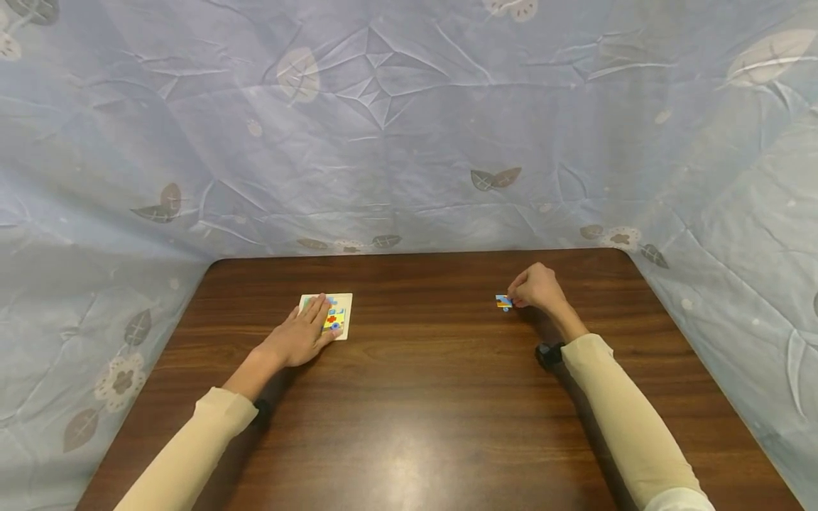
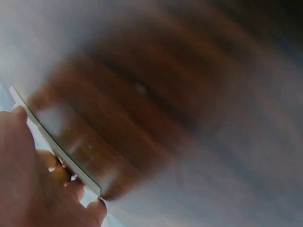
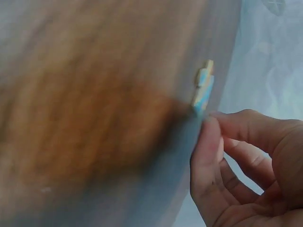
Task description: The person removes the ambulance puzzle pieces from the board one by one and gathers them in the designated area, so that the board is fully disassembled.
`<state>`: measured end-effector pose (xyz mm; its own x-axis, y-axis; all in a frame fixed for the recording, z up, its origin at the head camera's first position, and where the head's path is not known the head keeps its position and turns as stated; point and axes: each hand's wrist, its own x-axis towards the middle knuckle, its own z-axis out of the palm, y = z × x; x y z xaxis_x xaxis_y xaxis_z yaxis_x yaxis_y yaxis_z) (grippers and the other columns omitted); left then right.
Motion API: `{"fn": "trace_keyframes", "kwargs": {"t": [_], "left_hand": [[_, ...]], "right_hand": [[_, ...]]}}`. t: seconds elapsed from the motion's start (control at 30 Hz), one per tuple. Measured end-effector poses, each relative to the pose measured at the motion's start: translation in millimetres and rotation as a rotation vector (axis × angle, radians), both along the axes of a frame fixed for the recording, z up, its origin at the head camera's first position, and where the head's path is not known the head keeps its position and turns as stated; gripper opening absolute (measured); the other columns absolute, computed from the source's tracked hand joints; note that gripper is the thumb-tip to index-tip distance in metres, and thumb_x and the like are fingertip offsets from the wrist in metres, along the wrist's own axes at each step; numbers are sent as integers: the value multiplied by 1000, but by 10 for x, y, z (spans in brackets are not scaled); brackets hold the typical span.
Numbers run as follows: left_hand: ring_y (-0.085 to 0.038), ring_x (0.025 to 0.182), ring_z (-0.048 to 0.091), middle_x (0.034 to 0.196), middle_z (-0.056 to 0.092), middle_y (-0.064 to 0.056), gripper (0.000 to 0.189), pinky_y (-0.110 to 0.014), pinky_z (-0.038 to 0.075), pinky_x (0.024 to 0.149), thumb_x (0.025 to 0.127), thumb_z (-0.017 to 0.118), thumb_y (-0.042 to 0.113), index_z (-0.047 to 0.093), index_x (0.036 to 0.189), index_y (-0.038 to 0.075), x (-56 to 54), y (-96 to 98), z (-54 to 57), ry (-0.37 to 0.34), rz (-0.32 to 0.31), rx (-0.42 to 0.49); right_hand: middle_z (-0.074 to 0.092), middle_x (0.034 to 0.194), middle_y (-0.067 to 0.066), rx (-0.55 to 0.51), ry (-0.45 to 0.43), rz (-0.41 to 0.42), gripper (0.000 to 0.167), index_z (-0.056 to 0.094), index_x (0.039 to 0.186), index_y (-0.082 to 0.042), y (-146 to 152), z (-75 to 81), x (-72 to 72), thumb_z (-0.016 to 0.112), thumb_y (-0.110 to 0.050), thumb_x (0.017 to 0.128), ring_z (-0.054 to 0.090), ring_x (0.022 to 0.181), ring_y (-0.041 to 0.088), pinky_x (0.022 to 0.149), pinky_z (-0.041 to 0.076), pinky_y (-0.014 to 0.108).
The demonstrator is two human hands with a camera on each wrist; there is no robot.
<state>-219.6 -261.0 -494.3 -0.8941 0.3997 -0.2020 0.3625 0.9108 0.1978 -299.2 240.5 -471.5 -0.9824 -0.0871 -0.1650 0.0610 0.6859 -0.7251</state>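
"What's nearest?"
"Two cream sleeves (image 1: 192, 447), reaching in over a brown table (image 1: 409, 383)."
"And the left hand (image 1: 300, 337)?"
"It lies flat on a puzzle board (image 1: 348, 305), fingers straight, thumb set apart. Inside the board's pale rim is a yellow, red and blue picture, partly under the fingers."
"The right hand (image 1: 537, 285)?"
"Pinching a small blue-and-orange puzzle piece (image 1: 502, 301) at its edge; whether the piece touches the table, I can't quite tell."
"Room to move?"
"A broad stretch of dark wood between board and piece, with the table's far edge behind both."
"Beyond?"
"A creased, leaf-printed curtain (image 1: 409, 142) along the back and sides."
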Motion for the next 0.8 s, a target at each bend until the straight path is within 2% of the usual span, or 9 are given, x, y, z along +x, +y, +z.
{"fn": "trace_keyframes", "kwargs": {"t": [0.17, 0.27, 0.47, 0.6, 0.8], "left_hand": [[-46, 164, 11, 175, 9, -27, 84, -69, 16, 130, 112, 44, 51, 15, 165, -6, -14, -4, 21, -21, 18, 36], [-47, 163, 11, 175, 10, -28, 87, -68, 16, 130, 110, 45, 54, 15, 165, -7, -34, 3, 59, -26, 37, 49], [-48, 163, 10, 175, 9, -29, 86, -65, 13, 132, 111, 41, 54, 15, 165, -8, -29, -47, 58, -18, 58, 54], [-48, 163, 9, 175, 6, -28, 86, -65, 12, 132, 112, 37, 56, 13, 165, -8, -5, -136, 11, -16, 67, 42], [-51, 162, 5, 175, 1, -30, 88, -69, 10, 130, 112, 37, 54, 8, 165, -9, -14, -208, -3, -35, 89, 84]], "right_hand": [[80, 95, 22, 81, 71, 60, 18, 81, 102, 3, -222, 174, -31, 69, -10, 95, 78, 75, 27, 65, 63, 31], [80, 94, 21, 63, 116, 109, 17, 81, 101, 1, -467, 253, -73, 72, -12, 96, 78, 79, 32, 61, 60, 26], [81, 93, 17, 2, 152, 245, 14, 83, 98, -5, -1070, 380, -140, 77, -17, 95, 77, 82, 31, 63, 59, 27], [82, 92, 14, -9, 153, 337, 14, 83, 97, -6, -1486, 384, -168, 75, -17, 97, 78, 85, 33, 63, 59, 26], [82, 98, 15, 13, 150, 437, 17, 82, 102, -3, -1986, 370, -177, 72, -17, 100, 79, 89, 33, 62, 57, 24]]}}
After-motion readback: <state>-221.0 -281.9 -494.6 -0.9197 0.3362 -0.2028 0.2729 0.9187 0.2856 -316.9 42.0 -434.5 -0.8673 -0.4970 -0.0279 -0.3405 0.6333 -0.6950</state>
